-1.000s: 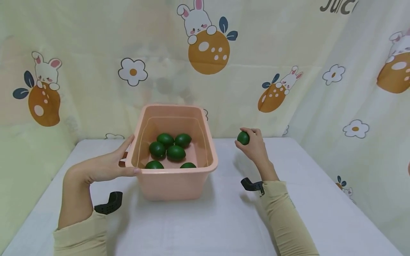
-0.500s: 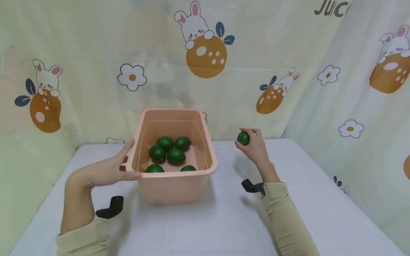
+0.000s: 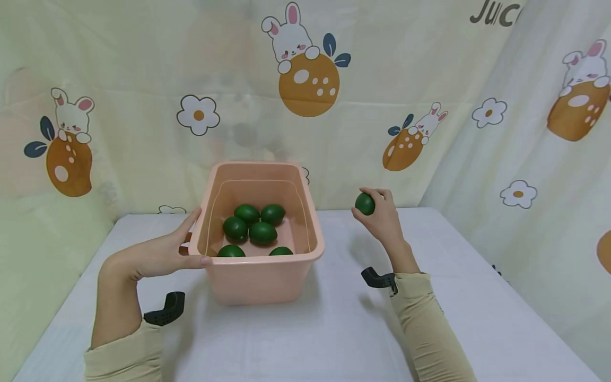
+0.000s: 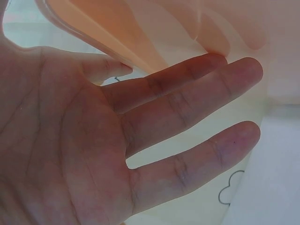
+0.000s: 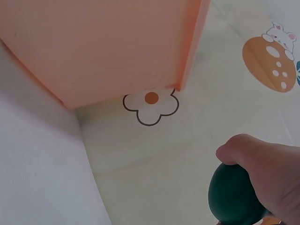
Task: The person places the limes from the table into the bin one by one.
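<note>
A pink plastic bin [image 3: 258, 278] stands on the table with several dark green limes [image 3: 263, 233] lying on its floor. My left hand [image 3: 153, 254] spreads along the bin's left side, thumb at the front left corner of the rim. In the left wrist view its fingers [image 4: 178, 112] reach out straight beside the pink wall. To the right of the bin, my right hand [image 3: 384, 220] pinches another lime [image 3: 365, 203] between thumb and fingertips, raised above the table. The right wrist view shows that lime [image 5: 234, 194] under the thumb, apart from the bin.
A white cloth covers the table [image 3: 334, 339]. Behind it hangs a pale curtain [image 3: 229, 58] printed with rabbits, fruit and flowers, which also runs down the right side. Black mounts [image 3: 164, 309] sit on both wrists.
The head view has tilted slightly, shifting the scene down. My right hand has risen a little and moved slightly right with the lime. My left hand keeps its place on the bin.
</note>
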`<state>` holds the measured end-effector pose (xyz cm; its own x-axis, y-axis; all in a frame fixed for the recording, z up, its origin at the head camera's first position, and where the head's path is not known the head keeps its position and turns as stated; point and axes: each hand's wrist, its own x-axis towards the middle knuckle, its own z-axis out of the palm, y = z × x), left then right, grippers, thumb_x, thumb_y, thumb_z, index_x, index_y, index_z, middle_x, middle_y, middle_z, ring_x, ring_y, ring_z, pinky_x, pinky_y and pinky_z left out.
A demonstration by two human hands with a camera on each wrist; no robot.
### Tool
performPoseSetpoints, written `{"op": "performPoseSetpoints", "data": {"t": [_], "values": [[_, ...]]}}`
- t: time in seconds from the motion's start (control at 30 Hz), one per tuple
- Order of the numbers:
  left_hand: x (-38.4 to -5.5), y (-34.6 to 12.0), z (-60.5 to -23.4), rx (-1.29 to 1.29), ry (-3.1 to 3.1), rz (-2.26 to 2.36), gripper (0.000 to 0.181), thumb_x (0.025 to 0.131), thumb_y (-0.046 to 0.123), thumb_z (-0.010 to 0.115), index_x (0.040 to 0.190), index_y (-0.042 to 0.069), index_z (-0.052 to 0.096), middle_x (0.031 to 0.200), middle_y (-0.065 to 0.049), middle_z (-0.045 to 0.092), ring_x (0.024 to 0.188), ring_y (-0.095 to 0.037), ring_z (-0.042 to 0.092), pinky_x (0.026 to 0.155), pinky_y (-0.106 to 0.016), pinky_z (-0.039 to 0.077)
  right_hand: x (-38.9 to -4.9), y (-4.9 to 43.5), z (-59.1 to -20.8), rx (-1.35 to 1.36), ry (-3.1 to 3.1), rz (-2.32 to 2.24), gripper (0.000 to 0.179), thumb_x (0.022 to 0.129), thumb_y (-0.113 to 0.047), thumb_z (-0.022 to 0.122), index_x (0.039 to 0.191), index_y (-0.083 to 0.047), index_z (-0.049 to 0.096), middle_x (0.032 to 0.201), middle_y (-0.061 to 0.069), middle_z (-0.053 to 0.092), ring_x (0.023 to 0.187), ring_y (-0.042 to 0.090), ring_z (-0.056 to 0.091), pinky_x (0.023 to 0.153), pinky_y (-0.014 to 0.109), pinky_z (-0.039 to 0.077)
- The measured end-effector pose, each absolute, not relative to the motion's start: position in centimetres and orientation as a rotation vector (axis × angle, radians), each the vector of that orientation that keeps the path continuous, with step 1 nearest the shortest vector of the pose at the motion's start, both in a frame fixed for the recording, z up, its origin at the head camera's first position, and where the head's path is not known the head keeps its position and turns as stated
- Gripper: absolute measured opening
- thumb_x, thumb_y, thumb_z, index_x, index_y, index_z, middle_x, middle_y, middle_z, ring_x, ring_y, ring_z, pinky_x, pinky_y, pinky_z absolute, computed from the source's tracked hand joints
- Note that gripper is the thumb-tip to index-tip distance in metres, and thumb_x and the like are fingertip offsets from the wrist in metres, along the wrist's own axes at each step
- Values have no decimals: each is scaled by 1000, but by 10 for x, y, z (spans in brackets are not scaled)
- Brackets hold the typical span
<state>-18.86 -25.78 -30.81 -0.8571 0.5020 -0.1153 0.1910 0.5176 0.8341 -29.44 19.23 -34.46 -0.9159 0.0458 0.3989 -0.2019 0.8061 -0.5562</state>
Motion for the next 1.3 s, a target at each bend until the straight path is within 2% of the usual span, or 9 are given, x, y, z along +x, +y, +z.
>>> {"op": "performPoseSetpoints", "data": {"t": [0.23, 0.47, 0.77, 1.03, 1.3], "values": [[-188, -258, -310, 560, 2436, 1248, 105, 86, 41, 67, 149, 39, -16, 148, -12, 34, 132, -34, 43, 103, -56, 38, -291, 191, -343, 111, -2597, 874, 55, 86, -30, 66, 137, -18, 48, 139, 19, 34, 113, 41, 51, 90, 55, 49], [-188, -258, -312, 571, 2419, 1265, 104, 86, 39, 67, 149, 38, -17, 152, -16, 27, 134, -39, 39, 104, -55, 37, -289, 190, -342, 109, -2571, 870, 54, 86, -30, 65, 136, -17, 49, 138, 19, 35, 112, 41, 51, 89, 56, 49], [-188, -258, -312, 573, 2419, 1268, 104, 87, 39, 66, 148, 38, -18, 153, -16, 24, 135, -40, 37, 104, -56, 37, -287, 189, -338, 100, -2546, 868, 53, 86, -30, 65, 135, -17, 51, 137, 19, 36, 111, 41, 51, 88, 56, 50], [-187, -258, -310, 565, 2420, 1264, 104, 87, 39, 66, 148, 39, -17, 151, -18, 28, 135, -39, 38, 104, -57, 35, -281, 187, -331, 108, -2515, 874, 52, 85, -30, 66, 134, -17, 51, 136, 19, 36, 111, 41, 51, 88, 56, 49], [-186, -256, -310, 569, 2427, 1262, 103, 86, 38, 67, 148, 42, -16, 150, -14, 29, 133, -38, 40, 101, -55, 40, -277, 183, -325, 123, -2498, 868, 52, 85, -30, 67, 134, -18, 51, 136, 18, 36, 112, 41, 51, 88, 56, 49]]}}
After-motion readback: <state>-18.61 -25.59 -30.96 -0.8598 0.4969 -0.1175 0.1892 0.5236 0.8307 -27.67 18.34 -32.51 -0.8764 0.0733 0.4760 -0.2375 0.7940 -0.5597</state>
